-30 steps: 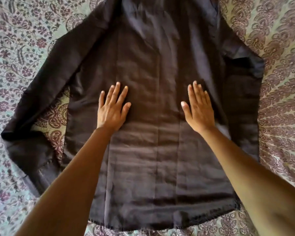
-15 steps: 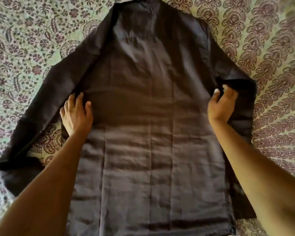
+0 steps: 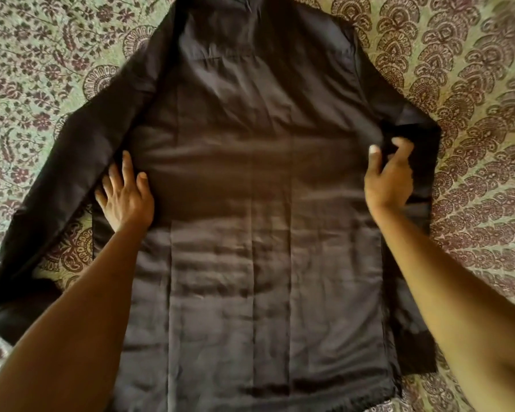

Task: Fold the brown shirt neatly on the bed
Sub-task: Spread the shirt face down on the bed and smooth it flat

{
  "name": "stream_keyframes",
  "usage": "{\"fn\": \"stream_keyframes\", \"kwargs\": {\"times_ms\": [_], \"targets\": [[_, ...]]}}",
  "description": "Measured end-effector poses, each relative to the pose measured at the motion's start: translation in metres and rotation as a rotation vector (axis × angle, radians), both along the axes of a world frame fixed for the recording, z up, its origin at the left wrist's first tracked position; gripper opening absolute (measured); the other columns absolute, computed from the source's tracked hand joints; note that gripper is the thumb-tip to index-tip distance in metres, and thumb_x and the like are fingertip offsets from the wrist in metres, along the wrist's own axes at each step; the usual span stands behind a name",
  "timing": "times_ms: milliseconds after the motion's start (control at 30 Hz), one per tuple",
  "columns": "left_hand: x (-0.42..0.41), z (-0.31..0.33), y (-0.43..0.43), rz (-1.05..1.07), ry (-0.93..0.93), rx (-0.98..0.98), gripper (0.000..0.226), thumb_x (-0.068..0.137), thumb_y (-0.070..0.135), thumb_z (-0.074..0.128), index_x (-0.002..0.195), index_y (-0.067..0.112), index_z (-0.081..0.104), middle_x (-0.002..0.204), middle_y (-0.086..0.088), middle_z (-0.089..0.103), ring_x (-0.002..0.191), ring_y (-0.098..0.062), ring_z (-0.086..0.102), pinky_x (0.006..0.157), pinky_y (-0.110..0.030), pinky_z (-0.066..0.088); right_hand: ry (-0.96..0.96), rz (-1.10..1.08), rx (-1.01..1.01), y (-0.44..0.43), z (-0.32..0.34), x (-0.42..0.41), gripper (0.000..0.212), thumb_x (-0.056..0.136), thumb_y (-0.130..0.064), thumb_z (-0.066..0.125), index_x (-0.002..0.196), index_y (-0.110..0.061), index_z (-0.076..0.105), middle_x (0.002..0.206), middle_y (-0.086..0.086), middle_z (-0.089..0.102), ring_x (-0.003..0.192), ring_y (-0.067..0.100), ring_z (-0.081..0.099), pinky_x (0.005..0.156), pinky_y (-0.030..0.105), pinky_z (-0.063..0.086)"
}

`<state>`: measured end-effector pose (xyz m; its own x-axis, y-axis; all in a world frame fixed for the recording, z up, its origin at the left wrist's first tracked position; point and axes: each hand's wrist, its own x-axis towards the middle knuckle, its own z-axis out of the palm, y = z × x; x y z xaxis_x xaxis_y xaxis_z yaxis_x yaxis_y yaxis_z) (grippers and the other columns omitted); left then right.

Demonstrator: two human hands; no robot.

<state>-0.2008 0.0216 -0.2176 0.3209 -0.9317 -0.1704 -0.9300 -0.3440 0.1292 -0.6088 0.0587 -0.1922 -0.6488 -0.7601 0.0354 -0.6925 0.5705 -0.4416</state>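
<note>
Brown shirt point(image 3: 250, 233) is laid flat on the bed point(image 3: 473, 84), folding barely begun; left hand point(image 3: 125, 194) is spread, right sleeve point(image 3: 422, 162) pinched by right hand point(image 3: 390, 176).

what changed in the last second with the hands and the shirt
Both hands slid outward from the middle of the brown shirt to its side edges. The left hand now presses flat at the edge beside the outstretched sleeve; the right hand has curled its fingers and pinches the folded-back sleeve. The shirt stays spread on the patterned bedsheet.
</note>
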Motion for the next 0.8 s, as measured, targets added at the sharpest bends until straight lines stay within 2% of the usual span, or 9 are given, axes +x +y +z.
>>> {"fn": "stream_keyframes", "kwargs": {"times_ms": [67,200,300,367,433,500,567,633,800], "targets": [[0.000,0.000,0.001,-0.001,-0.001,-0.005,0.052,0.100,0.034,0.029,0.149,0.023,0.017,0.151,-0.016,0.026,0.137,-0.034,0.025,0.111,-0.050,0.014,0.128,0.038,0.066,0.018,-0.003,0.008,0.041,0.097,-0.036,0.036,0.128,-0.010,0.040,0.122,0.014,0.054,0.089,0.044,0.059,0.062,0.045,0.044],[-0.002,-0.003,0.000,-0.016,-0.011,-0.015,0.052,0.100,0.035,0.029,0.149,0.023,0.018,0.150,-0.015,0.029,0.136,-0.033,0.028,0.111,-0.050,0.015,0.269,0.123,0.134,0.034,-0.014,-0.001,0.029,0.098,-0.029,0.033,0.120,-0.014,0.040,0.112,0.018,0.050,0.076,0.043,0.058,0.052,0.043,0.043],[-0.001,-0.003,0.000,-0.015,-0.033,-0.014,0.052,0.099,0.036,0.030,0.149,0.024,0.019,0.151,-0.013,0.029,0.136,-0.032,0.029,0.111,-0.049,0.017,0.301,0.083,0.162,0.029,-0.013,0.001,0.030,0.094,-0.022,0.037,0.121,-0.011,0.041,0.119,0.023,0.047,0.096,0.042,0.053,0.073,0.049,0.044],[-0.003,0.000,0.001,-0.011,-0.028,-0.006,0.053,0.099,0.037,0.030,0.148,0.022,0.020,0.151,-0.013,0.029,0.136,-0.032,0.029,0.111,-0.049,0.018,0.332,0.068,0.153,0.025,-0.009,0.012,0.036,0.090,-0.021,0.036,0.125,-0.011,0.041,0.133,0.020,0.042,0.113,0.039,0.045,0.091,0.049,0.035],[-0.008,0.004,-0.005,-0.055,-0.006,-0.028,0.053,0.098,0.039,0.030,0.148,0.020,0.024,0.152,-0.012,0.028,0.137,-0.031,0.029,0.112,-0.048,0.017,0.301,0.206,0.084,0.012,-0.005,0.031,0.043,0.092,-0.026,0.034,0.133,-0.012,0.038,0.144,0.015,0.036,0.127,0.035,0.037,0.102,0.045,0.026],[-0.015,0.008,-0.017,-0.221,0.045,-0.038,0.056,0.096,0.044,0.025,0.147,0.021,0.025,0.155,-0.009,0.024,0.141,-0.027,0.025,0.114,-0.045,0.015,0.239,0.487,0.087,-0.006,-0.010,0.052,0.050,0.095,-0.032,0.030,0.140,-0.011,0.032,0.149,0.015,0.030,0.136,0.031,0.030,0.109,0.043,0.021],[-0.017,0.008,-0.034,-0.454,0.034,0.000,0.059,0.093,0.049,0.020,0.147,0.024,0.026,0.155,-0.006,0.022,0.143,-0.024,0.022,0.115,-0.042,0.014,0.218,0.692,0.155,-0.022,-0.019,0.063,0.057,0.094,-0.039,0.025,0.144,-0.009,0.026,0.152,0.015,0.025,0.140,0.029,0.024,0.113,0.044,0.017],[-0.010,0.007,-0.056,-0.546,0.001,0.018,0.058,0.093,0.049,0.022,0.146,0.026,0.026,0.156,-0.005,0.021,0.143,-0.023,0.022,0.113,-0.043,0.019,0.206,0.673,0.216,-0.033,-0.027,0.061,0.064,0.092,-0.045,0.019,0.145,-0.009,0.024,0.153,0.015,0.021,0.141,0.029,0.021,0.114,0.046,0.015],[0.040,0.027,-0.118,-0.393,-0.114,-0.090,0.052,0.095,0.030,0.044,0.145,0.022,0.032,0.156,-0.009,0.018,0.143,-0.030,0.019,0.114,-0.050,0.015,0.251,0.611,0.193,-0.046,-0.029,0.049,0.062,0.091,-0.045,0.023,0.140,-0.010,0.036,0.149,0.018,0.029,0.137,0.033,0.030,0.111,0.050,0.020]]}}
